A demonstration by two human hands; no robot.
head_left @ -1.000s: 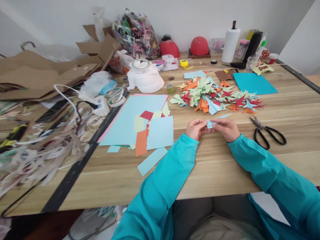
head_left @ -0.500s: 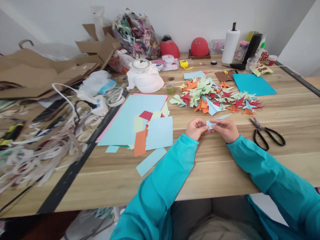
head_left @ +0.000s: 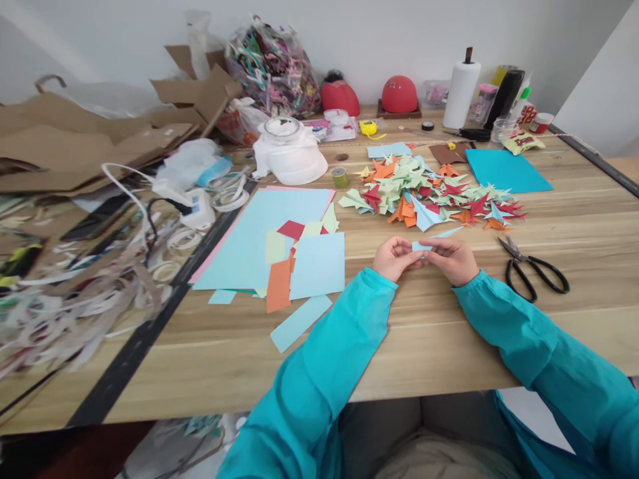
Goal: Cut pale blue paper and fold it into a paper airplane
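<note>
Between my two hands is a small piece of light blue paper (head_left: pixel 420 246), mostly covered by fingers. My left hand (head_left: pixel 394 258) pinches its left side, and my right hand (head_left: pixel 453 258) grips it from the right, the fingertips nearly meeting. Just beyond them lies a heap of folded paper pieces (head_left: pixel 424 189) in green, orange, red and blue. A thin pointed blue paper piece (head_left: pixel 449 232) lies behind my right hand. To the right rest black-handled scissors (head_left: pixel 534 266), blades pointing away.
Left of my hands lie large coloured sheets (head_left: pixel 239 253), a light blue square (head_left: pixel 317 266) and a loose blue strip (head_left: pixel 301 323). Farther left are tangled white straps (head_left: pixel 100 299) and cardboard (head_left: pixel 90 146). A teal sheet (head_left: pixel 509 170) and a white bottle-like roll (head_left: pixel 460 94) stand at the back right.
Both hands stay almost in place on the blue paper, with only slight finger movement. The view has shifted very little.
</note>
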